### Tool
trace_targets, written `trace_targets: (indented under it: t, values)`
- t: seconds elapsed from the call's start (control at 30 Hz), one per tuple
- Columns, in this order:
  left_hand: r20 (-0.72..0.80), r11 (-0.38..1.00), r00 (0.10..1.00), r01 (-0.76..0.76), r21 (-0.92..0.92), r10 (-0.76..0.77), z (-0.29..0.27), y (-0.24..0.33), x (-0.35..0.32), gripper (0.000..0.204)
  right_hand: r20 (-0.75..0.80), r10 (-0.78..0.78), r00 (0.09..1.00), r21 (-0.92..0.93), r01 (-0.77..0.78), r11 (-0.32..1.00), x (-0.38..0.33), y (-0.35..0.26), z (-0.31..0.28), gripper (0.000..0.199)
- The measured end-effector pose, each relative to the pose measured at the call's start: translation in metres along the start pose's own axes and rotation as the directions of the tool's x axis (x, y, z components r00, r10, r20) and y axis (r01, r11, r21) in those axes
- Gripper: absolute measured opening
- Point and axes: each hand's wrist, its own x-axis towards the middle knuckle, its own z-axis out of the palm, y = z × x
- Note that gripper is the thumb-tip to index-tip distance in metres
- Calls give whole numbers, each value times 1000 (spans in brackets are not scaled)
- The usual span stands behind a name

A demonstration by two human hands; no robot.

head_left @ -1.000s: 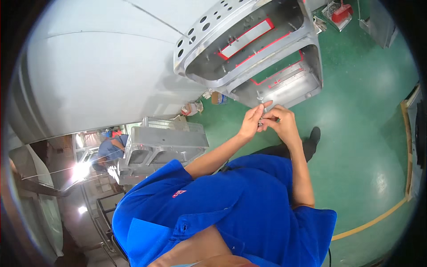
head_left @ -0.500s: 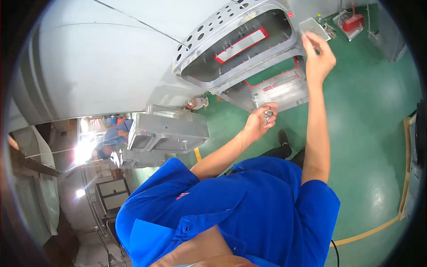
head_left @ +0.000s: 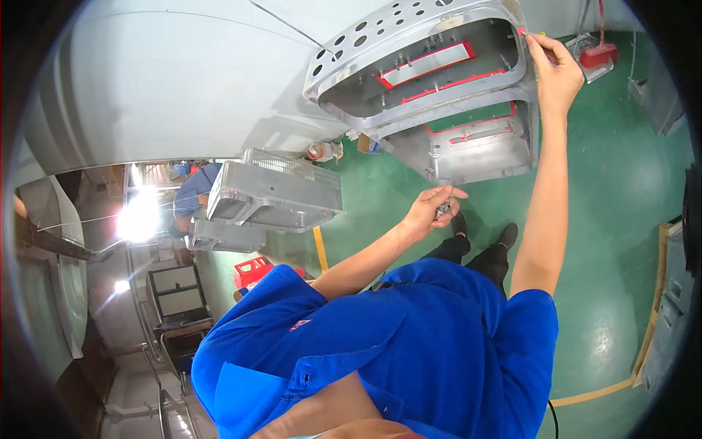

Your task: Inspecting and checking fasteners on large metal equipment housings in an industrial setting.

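Observation:
A large grey metal housing point(head_left: 439, 107) with two rounded openings hangs in front of me, with red strips edging its inner windows. My right hand point(head_left: 561, 82) is raised to its upper right corner. Thumb and forefinger are pinched together at a small red spot point(head_left: 522, 32) on the rim; whatever they hold is too small to make out. Below the housing's lower edge, my left hand point(head_left: 424, 212) is curled, palm up, around a clump of small shiny metal parts point(head_left: 442, 210). Their exact kind cannot be told.
More grey metal housings point(head_left: 274, 194) hang at the left, with another person point(head_left: 196, 192) bent behind them. A red dustpan point(head_left: 599, 55) stands far right near the wall. A red crate point(head_left: 252, 271) sits by my left elbow. Yellow tape point(head_left: 599, 393) marks the green floor.
My right hand has moved up from beside the housing to its upper right corner. My left hand now sits just below the housing's lower edge, still around the metal parts. The view has shifted.

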Motion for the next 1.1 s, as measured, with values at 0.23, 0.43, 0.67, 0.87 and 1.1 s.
trace_targets:
  t: [0.23,0.43,0.67,0.87,1.1]
  values:
    - [-40,998,998,42,51,-40,-17,5,-7,47,85,-42,995,-85,49,995,16,-7,1,19]
    - [19,995,997,-70,73,69,-27,9,3,62,-1,227,974,149,-224,963,0,-11,-6,13]
    - [-72,995,996,-51,87,58,0,26,28,67,833,406,375,-12,-723,691,-169,-48,-30,10]
    - [-74,971,997,-9,237,27,5,13,36,67,782,439,442,-10,-696,718,-177,-36,-52,3]
    - [60,998,996,60,20,-61,34,13,35,33,34,543,839,304,-526,794,-118,76,-76,10]
